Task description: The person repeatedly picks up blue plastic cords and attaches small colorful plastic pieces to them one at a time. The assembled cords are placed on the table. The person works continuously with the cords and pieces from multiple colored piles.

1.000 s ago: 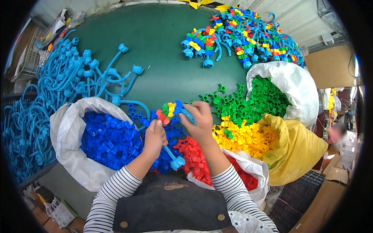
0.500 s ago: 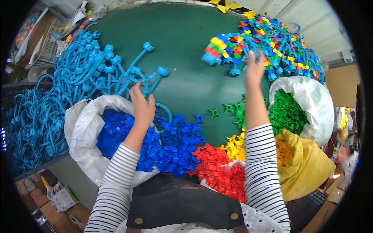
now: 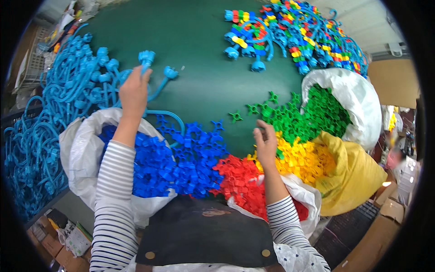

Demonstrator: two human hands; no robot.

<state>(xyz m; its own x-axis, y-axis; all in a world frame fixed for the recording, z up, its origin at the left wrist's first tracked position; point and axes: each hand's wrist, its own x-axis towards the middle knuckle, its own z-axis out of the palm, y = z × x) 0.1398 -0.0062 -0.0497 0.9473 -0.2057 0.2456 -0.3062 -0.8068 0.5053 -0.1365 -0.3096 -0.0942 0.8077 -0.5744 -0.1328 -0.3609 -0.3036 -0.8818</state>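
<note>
My left hand (image 3: 134, 90) is closed round a light-blue plastic tube (image 3: 146, 57), whose cup-shaped end sticks up above the fingers. Beside it, a heap of similar curved tubes (image 3: 77, 77) covers the left of the table. My right hand (image 3: 266, 143) hovers over the edge of the yellow pieces (image 3: 299, 158), fingers slightly bent and apart, with nothing visible in them. Loose green pronged pieces (image 3: 281, 115) lie just beyond it. Red pieces (image 3: 242, 181) lie nearer me, and dark-blue pieces (image 3: 195, 158) spread between my arms.
Tubes threaded with coloured pieces (image 3: 308, 41) are piled at the far right of the green table (image 3: 195, 45). White sacks (image 3: 79, 154) and a yellow sack (image 3: 353, 181) ring the near side. A dark crate (image 3: 18, 120) with more tubes stands at the left.
My right hand has left the threaded pile and come back toward the yellow and green pieces. My left hand has moved up and left, now gripping a tube. The view has shifted slightly.
</note>
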